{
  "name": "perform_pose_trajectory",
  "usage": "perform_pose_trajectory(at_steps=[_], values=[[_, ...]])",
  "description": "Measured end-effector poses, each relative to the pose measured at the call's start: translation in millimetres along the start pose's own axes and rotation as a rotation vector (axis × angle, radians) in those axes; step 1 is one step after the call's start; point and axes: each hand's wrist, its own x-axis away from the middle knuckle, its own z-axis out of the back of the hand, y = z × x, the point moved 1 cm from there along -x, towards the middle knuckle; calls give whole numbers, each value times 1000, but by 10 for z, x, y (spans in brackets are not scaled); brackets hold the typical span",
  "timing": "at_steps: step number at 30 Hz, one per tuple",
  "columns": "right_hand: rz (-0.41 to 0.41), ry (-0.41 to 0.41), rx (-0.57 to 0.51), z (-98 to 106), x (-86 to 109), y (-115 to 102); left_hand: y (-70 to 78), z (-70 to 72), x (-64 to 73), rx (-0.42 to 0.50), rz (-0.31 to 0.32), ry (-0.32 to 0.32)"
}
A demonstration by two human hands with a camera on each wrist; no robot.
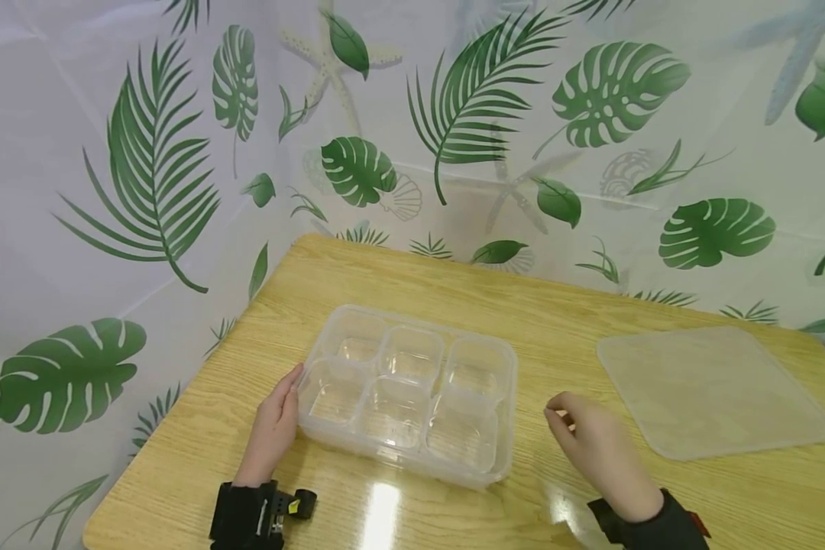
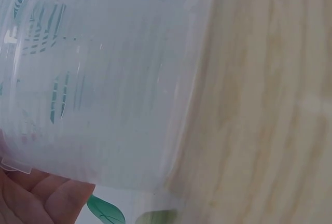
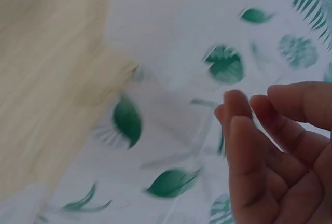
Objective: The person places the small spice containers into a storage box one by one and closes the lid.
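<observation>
A clear plastic box (image 1: 402, 451) divided into several compartments stands on the wooden table, its compartments bare inside. At its left side is my left hand (image 1: 275, 420), fingers fairly straight and touching the outer wall near the rim. The left wrist view shows the translucent side wall (image 2: 119, 99) up close, with fingertips (image 2: 67, 198) beside the rim. Between the box and a flat translucent sheet like a lid (image 1: 718, 393), my right hand (image 1: 594, 451) hovers over the table with loosely bent fingers. In the right wrist view nothing lies between thumb and fingers (image 3: 246, 167).
The wood-grain table (image 1: 454, 275) runs back to a white cloth (image 1: 261, 244) printed with green leaves, which hangs behind and to the left. The lid-like sheet lies flat at the table's right. Black straps with cameras (image 1: 247, 516) sit on both wrists.
</observation>
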Motion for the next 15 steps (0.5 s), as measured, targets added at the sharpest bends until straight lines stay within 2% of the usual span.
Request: perform_pose_trajectory(at_steps=[2,6,9,15], values=[[-26,12,31,6,-46,202,0,5,2,-2,-1,2],[-104,-52,80,10,-104,543,18,14,7,-7,-16,4],[-142,-124,115,9,-138,727,27,17,8,-11,-22,8],[-210,-158,207,-47,-169,1038,29,3,-5,-24,-15,20]])
